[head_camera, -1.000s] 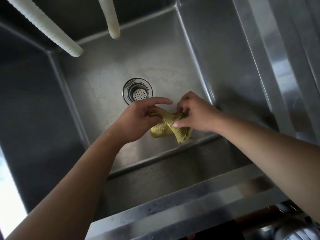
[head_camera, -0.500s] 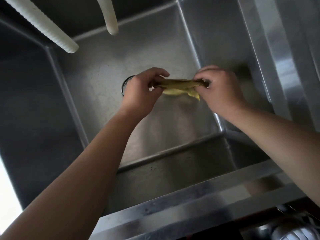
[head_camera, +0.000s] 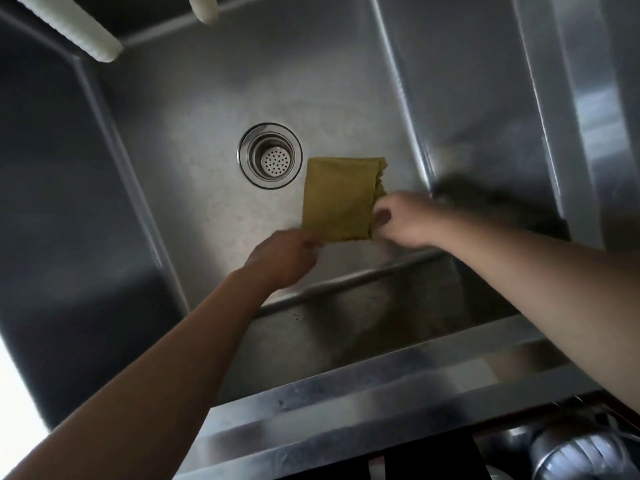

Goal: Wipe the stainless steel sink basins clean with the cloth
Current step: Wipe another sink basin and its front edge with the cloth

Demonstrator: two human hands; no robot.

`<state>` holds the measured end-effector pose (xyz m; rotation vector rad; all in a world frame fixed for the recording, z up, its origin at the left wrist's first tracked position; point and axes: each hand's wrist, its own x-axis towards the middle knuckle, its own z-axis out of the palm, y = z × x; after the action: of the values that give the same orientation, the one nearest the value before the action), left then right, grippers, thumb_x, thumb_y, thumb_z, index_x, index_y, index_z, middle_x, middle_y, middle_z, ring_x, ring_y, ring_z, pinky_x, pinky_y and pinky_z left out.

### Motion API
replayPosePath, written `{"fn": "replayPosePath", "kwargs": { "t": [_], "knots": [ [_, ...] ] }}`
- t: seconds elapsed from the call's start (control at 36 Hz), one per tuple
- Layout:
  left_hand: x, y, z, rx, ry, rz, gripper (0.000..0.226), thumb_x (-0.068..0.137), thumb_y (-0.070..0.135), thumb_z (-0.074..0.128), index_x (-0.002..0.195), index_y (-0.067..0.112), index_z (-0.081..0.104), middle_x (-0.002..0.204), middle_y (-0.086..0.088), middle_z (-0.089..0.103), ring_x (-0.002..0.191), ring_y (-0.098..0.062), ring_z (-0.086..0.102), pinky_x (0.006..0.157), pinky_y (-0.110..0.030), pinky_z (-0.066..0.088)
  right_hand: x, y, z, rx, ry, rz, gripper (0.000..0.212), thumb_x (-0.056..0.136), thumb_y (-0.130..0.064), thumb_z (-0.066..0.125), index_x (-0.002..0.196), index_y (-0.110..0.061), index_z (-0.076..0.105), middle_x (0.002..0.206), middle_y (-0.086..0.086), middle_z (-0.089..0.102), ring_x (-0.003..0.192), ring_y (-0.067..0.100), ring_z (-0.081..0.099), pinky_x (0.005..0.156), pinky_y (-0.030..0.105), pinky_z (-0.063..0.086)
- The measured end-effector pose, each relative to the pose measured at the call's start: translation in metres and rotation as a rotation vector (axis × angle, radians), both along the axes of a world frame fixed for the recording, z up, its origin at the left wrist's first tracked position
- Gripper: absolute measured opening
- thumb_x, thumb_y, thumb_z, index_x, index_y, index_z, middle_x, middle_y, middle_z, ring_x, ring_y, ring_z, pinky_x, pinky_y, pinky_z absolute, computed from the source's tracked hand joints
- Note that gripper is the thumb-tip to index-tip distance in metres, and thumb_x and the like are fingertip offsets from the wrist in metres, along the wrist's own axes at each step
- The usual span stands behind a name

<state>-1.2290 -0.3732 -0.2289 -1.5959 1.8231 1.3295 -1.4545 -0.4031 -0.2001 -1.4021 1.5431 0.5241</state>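
Observation:
A yellow-green cloth (head_camera: 337,199), folded into a flat rectangle, is spread over the floor of the stainless steel sink basin (head_camera: 194,174), just right of the round drain strainer (head_camera: 270,155). My left hand (head_camera: 282,259) pinches the cloth's near left corner. My right hand (head_camera: 403,220) grips the cloth's right edge near its lower corner. Both hands are slightly blurred. Whether the cloth lies on the steel or hangs just above it I cannot tell.
Two white hoses hang over the far rim, a ribbed hose (head_camera: 74,27) at the left and a smooth hose (head_camera: 202,6) near the middle. The sink's front ledge (head_camera: 346,410) runs across the bottom. Metal items (head_camera: 571,452) sit below at the bottom right.
The crumpled cloth was stretched taut between both hands and is now opened into a flat folded rectangle, held lower and nearer, beside the drain, which shows again.

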Motion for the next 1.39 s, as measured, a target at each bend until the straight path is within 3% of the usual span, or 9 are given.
{"fn": "replayPosePath", "kwargs": {
  "t": [0.19, 0.31, 0.39, 0.58, 0.72, 0.92, 1.08, 1.22, 1.39],
  "knots": [
    [-0.012, -0.027, -0.004, -0.195, 0.051, 0.564, 0.027, 0.090, 0.023, 0.059, 0.116, 0.026, 0.066, 0.114, 0.003, 0.068, 0.101, -0.018, 0.064, 0.090, -0.032, 0.052, 0.010, -0.041, -0.043, -0.336, 0.100, -0.253, 0.057, 0.086, -0.025, 0.067, 0.138, -0.017, 0.045, 0.136, 0.012, 0.048, 0.123, 0.035, 0.049, 0.096, 0.037, 0.048],
    [-0.033, -0.058, -0.013, -0.240, 0.105, 0.646, 0.048, 0.089, 0.020, 0.062, 0.136, 0.022, 0.053, 0.132, 0.000, 0.058, 0.114, -0.016, 0.056, 0.086, -0.022, 0.041, 0.017, -0.059, -0.060, -0.346, 0.237, -0.164, 0.040, 0.087, -0.018, 0.061, 0.126, -0.014, 0.056, 0.134, 0.014, 0.042, 0.127, 0.038, 0.039, 0.103, 0.044, 0.044],
    [-0.044, -0.072, -0.023, -0.161, 0.098, 0.684, 0.068, 0.085, 0.019, 0.065, 0.147, 0.023, 0.037, 0.144, -0.007, 0.047, 0.125, -0.026, 0.051, 0.099, -0.035, 0.047, 0.019, -0.059, -0.062, -0.351, 0.259, -0.118, 0.036, 0.088, -0.017, 0.058, 0.123, -0.013, 0.060, 0.130, 0.014, 0.046, 0.122, 0.038, 0.043, 0.101, 0.043, 0.045],
    [-0.044, -0.084, -0.031, -0.106, 0.087, 0.725, 0.049, 0.085, 0.028, 0.070, 0.131, 0.022, 0.053, 0.107, 0.005, 0.053, 0.096, -0.019, 0.055, 0.087, -0.035, 0.052, 0.015, -0.054, -0.051, -0.356, 0.093, -0.304, 0.028, 0.087, -0.008, 0.059, 0.114, -0.014, 0.066, 0.116, 0.007, 0.066, 0.106, 0.027, 0.061, 0.080, 0.024, 0.044],
    [-0.032, -0.087, -0.027, -0.108, 0.230, 0.672, 0.015, 0.084, 0.015, 0.071, 0.095, 0.024, 0.067, 0.087, 0.006, 0.063, 0.089, -0.016, 0.062, 0.080, -0.034, 0.053, 0.014, -0.048, -0.041, -0.485, 0.026, -0.317, 0.028, 0.083, -0.004, 0.062, 0.099, -0.020, 0.077, 0.103, 0.000, 0.069, 0.102, 0.023, 0.062, 0.089, 0.030, 0.051],
    [0.000, -0.067, -0.019, -0.298, 0.239, 0.409, 0.025, 0.079, 0.000, 0.062, 0.093, 0.019, 0.070, 0.092, 0.004, 0.067, 0.085, -0.012, 0.060, 0.076, -0.024, 0.048, 0.011, -0.013, -0.024, -0.636, -0.097, -0.003, 0.020, 0.078, -0.010, 0.065, 0.093, -0.023, 0.067, 0.088, -0.004, 0.056, 0.094, 0.028, 0.056, 0.075, 0.031, 0.038],
    [0.025, -0.026, -0.025, -0.331, 0.020, -0.205, 0.034, 0.087, 0.021, 0.055, 0.118, 0.025, 0.070, 0.127, -0.007, 0.061, 0.113, -0.037, 0.051, 0.097, -0.048, 0.043, 0.021, 0.008, -0.019, -0.213, 0.028, 0.478, 0.035, 0.087, -0.024, 0.061, 0.121, -0.032, 0.060, 0.124, 0.006, 0.053, 0.116, 0.032, 0.051, 0.090, 0.040, 0.038],
    [0.018, -0.019, -0.012, -0.492, 0.170, 0.084, 0.037, 0.083, 0.013, 0.053, 0.115, 0.010, 0.070, 0.115, -0.015, 0.066, 0.106, -0.037, 0.057, 0.093, -0.044, 0.047, 0.019, -0.002, 0.005, -0.188, 0.002, 0.295, 0.034, 0.084, -0.028, 0.061, 0.118, -0.030, 0.062, 0.119, 0.006, 0.062, 0.106, 0.032, 0.059, 0.089, 0.039, 0.048],
    [-0.029, -0.040, -0.020, -0.378, 0.173, -0.040, 0.050, 0.078, 0.025, 0.056, 0.127, 0.016, 0.063, 0.124, -0.011, 0.063, 0.113, -0.034, 0.057, 0.097, -0.039, 0.046, 0.004, -0.028, 0.053, -0.416, -0.120, 0.100, 0.033, 0.089, -0.035, 0.062, 0.122, -0.030, 0.063, 0.126, 0.001, 0.061, 0.116, 0.025, 0.057, 0.096, 0.035, 0.047]
  ]
}}
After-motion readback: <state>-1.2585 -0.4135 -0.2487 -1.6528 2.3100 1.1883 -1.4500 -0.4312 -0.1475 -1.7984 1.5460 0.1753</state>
